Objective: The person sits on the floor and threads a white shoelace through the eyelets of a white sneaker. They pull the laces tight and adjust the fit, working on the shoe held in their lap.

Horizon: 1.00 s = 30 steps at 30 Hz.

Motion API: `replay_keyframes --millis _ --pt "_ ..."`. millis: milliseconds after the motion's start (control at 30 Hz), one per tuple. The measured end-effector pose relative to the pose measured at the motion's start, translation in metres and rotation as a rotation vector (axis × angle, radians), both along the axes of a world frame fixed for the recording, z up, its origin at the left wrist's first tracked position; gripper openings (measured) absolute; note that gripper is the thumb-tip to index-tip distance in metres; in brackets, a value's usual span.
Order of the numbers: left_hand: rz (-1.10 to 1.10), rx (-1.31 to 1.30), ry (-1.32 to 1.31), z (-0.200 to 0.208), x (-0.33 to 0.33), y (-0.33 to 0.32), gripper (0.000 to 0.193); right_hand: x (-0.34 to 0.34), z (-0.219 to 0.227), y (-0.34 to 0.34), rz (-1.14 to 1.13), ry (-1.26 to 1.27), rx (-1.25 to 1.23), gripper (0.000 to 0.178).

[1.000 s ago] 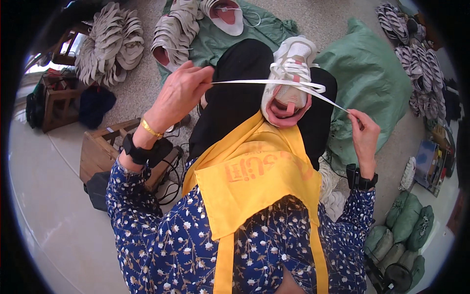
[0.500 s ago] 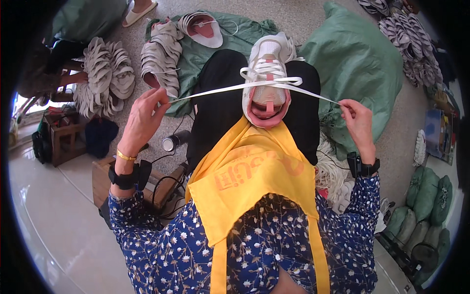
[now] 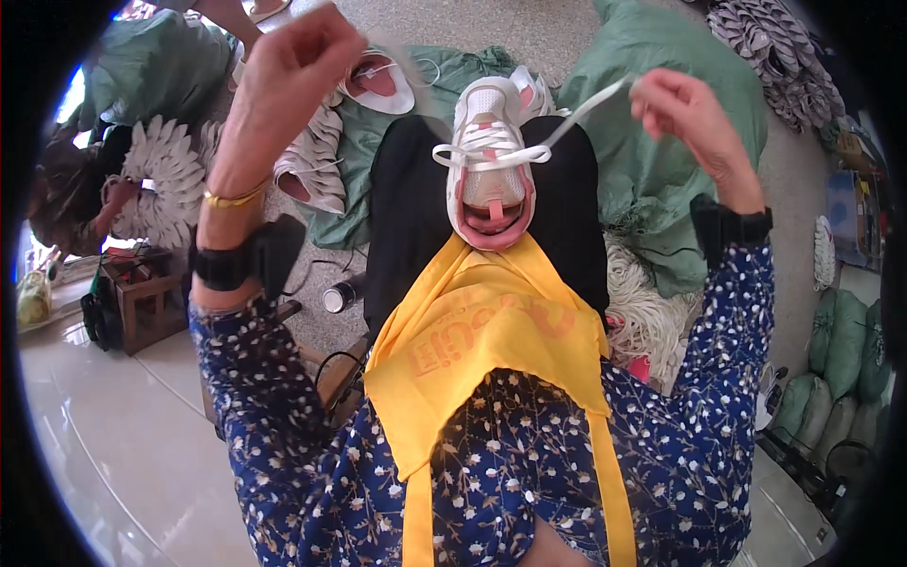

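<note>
A white sneaker with pink lining rests between my knees, its heel opening toward me. White shoelaces cross its tongue, with a loop at each side. My left hand, raised far to the upper left, is closed in a pinch; motion blurs it, and only a faint pale smear of lace runs from it toward the shoe. On the right, my right hand pinches the other lace end, which rises in a slack curve from the shoe. A yellow apron lies over my lap below the heel.
Another white shoe and a stack of shoe uppers lie on green sacking ahead. A full green sack stands at right, above a heap of white laces. At left, a person's hand is near more uppers.
Both hands have risen and moved farther forward. The lace, earlier drawn taut sideways across the shoe, now curves upward on the right, and the loops sit closer to the shoe.
</note>
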<state>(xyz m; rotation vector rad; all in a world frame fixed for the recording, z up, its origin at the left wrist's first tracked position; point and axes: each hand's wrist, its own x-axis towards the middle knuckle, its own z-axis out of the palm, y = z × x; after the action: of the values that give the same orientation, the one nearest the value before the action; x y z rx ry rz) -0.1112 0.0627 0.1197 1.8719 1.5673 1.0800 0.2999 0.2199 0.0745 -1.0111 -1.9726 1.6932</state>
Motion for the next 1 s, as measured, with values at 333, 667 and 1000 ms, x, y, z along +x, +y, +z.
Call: replay_keyframes --millis 333,667,1000 --pt "-0.018 -0.499 -0.264 -0.092 0.074 -0.053 0.012 -0.046 -0.079 -0.107 -0.21 0.208 -0.215 0.016" --pt "-0.015 -0.495 -0.532 -0.1 0.072 -0.056 0.007 -0.072 -0.09 -0.116 -0.346 0.33 -0.147 0.006" --pt "0.028 -0.455 -0.634 -0.107 0.074 -0.06 0.008 -0.075 -0.086 -0.123 -0.343 0.18 0.133 0.008"
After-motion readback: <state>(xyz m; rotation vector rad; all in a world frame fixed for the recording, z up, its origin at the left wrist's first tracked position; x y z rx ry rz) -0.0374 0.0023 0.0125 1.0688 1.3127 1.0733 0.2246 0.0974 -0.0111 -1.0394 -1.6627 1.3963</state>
